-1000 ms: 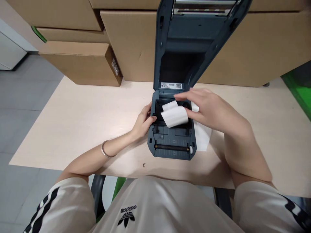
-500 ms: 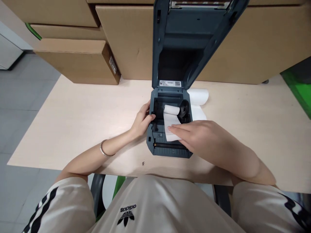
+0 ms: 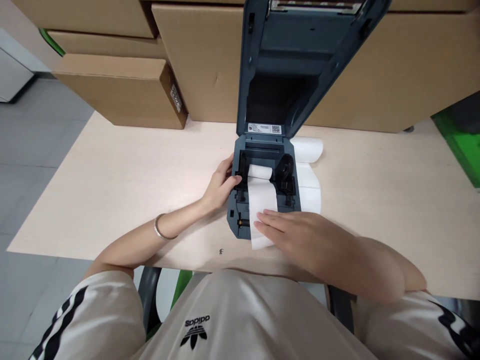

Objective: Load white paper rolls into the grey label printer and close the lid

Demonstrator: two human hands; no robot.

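Observation:
A dark blue-grey label printer [image 3: 233, 215] stands on the table with its lid [image 3: 300, 37] raised. Inside lies a small white paper roll [image 3: 260, 172], between black holders; its free strip [image 3: 261, 194] runs over the printer's front edge. My left hand [image 3: 219, 185] grips the left wall of the printer, thumb over the rim and fingers partly hidden on the outer side. My right hand [image 3: 288, 230] lies palm down on the strip near the front, fingers stretched out on the paper; its thumb is out of sight.
Behind the printer's right side lies another white paper roll [image 3: 307, 150], with loose paper [image 3: 309, 187] beside the printer. Large cardboard boxes [image 3: 202, 65] line the back of the table [image 3: 131, 185]. A smaller box [image 3: 123, 97] stands at the back left.
My right hand has moved toward me. The strip now reaches over the front edge of the printer, and the roll has shifted left, away from the right holder. My left hand stays put.

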